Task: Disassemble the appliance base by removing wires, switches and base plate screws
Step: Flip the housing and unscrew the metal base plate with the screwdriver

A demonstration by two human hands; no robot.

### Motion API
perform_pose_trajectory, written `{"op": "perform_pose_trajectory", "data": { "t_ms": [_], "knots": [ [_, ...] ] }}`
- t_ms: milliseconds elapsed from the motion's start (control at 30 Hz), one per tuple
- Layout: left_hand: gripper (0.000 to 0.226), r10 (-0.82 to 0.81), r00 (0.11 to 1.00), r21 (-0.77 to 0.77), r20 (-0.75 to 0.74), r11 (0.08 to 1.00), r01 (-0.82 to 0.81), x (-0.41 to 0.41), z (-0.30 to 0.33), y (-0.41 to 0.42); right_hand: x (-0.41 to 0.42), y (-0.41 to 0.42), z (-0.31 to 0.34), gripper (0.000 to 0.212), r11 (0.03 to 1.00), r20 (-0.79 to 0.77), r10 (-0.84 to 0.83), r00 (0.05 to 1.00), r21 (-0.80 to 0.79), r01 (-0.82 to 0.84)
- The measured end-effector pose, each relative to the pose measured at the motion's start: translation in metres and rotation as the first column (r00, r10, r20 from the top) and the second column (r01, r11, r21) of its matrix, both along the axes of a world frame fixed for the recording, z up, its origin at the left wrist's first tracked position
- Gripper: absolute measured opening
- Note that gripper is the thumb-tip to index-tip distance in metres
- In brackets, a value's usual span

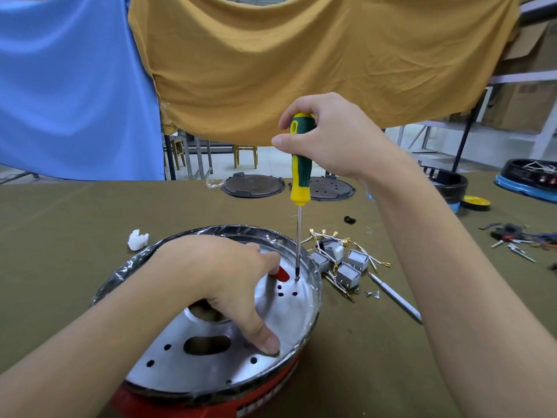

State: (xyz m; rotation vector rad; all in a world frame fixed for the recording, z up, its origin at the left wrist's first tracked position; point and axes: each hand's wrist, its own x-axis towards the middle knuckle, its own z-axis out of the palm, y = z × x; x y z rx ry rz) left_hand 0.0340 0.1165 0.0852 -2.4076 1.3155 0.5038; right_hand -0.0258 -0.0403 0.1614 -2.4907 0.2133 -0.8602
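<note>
Nearest the camera sits the appliance base (208,396), a round red body at the near centre of the olive table (75,236). It is capped by a silver base plate (289,315) pierced with round holes and an oval slot, with a crinkled plastic film around its rim. The left hand (223,285) presses down on the plate, thumb planted near the oval slot and the fingers bent onto the metal farther in; it grips nothing.

Behind the table hang a blue cloth (69,86) on the left and a mustard cloth (316,55) on the right.

The right hand (328,134) is raised above the far right of the plate, with fingers and thumb wrapped around the top of a green and yellow screwdriver (300,164). The tool stands nearly upright, and its tip meets the plate at a screw (296,279) near the far right rim, just beside a red opening.

At the far edge of the table lie two dark round plates (253,185). Farther right are a black and blue appliance housing (530,179) and a roll of yellow tape (476,202).

Just right of the base lies a cluster of grey switches (346,263) with white wires (325,236) ending in brass terminals. A thin silver tool (394,297) lies beside them, with loose screws (372,294) next to it. A wad of white paper (138,239) lies to the left of the base.
</note>
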Motion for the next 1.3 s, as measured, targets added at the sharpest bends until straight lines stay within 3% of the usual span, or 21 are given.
{"op": "perform_pose_trajectory", "data": {
  "t_ms": [100,233,433,533,667,767,933,1067,1300],
  "knots": [
    [0.109,-0.007,1.000,-0.001,-0.002,1.000,0.007,-0.0001,-0.0004,0.0005,0.0004,-0.0005,0.0022,0.023,1.000,-0.019,-0.009,1.000,-0.002,0.009],
    [0.110,-0.014,1.000,0.004,0.007,1.000,0.014,0.0012,-0.0013,-0.0001,0.0012,0.0023,0.0032,0.023,0.982,-0.029,-0.029,0.999,0.187,0.034],
    [0.110,-0.007,1.000,-0.008,-0.006,1.000,0.007,0.0014,-0.0007,-0.0001,0.0039,0.0050,-0.0002,0.012,0.998,-0.027,-0.017,0.999,0.058,0.019],
    [0.110,-0.007,1.000,-0.001,-0.007,1.000,0.007,0.0017,-0.0008,-0.0003,0.0060,0.0016,-0.0014,0.023,0.993,0.040,-0.085,0.996,-0.077,0.088],
    [0.109,-0.014,1.000,0.006,0.001,1.000,0.014,0.0016,-0.0012,-0.0005,0.0034,-0.0013,0.0031,0.038,0.999,0.011,-0.025,1.000,0.042,0.025],
    [0.108,-0.023,1.000,0.009,0.012,1.000,0.023,0.0017,-0.0014,-0.0006,0.0030,-0.0005,0.0052,0.027,0.993,0.028,-0.031,0.999,0.111,0.028],
    [0.108,-0.025,1.000,-0.002,0.014,1.000,0.025,0.0003,-0.0004,-0.0006,0.0025,0.0031,0.0025,0.013,0.999,0.020,0.026,0.999,0.048,-0.027],
    [0.109,-0.015,1.000,0.004,0.006,1.000,0.015,-0.0006,0.0014,-0.0007,0.0033,0.0021,0.0010,0.017,0.998,0.037,0.023,0.999,-0.068,-0.021],
    [0.109,-0.006,1.000,0.014,0.010,1.000,0.006,-0.0013,0.0010,-0.0007,0.0024,-0.0002,0.0030,0.023,0.993,0.018,-0.042,0.999,0.108,0.040]
  ]
}}
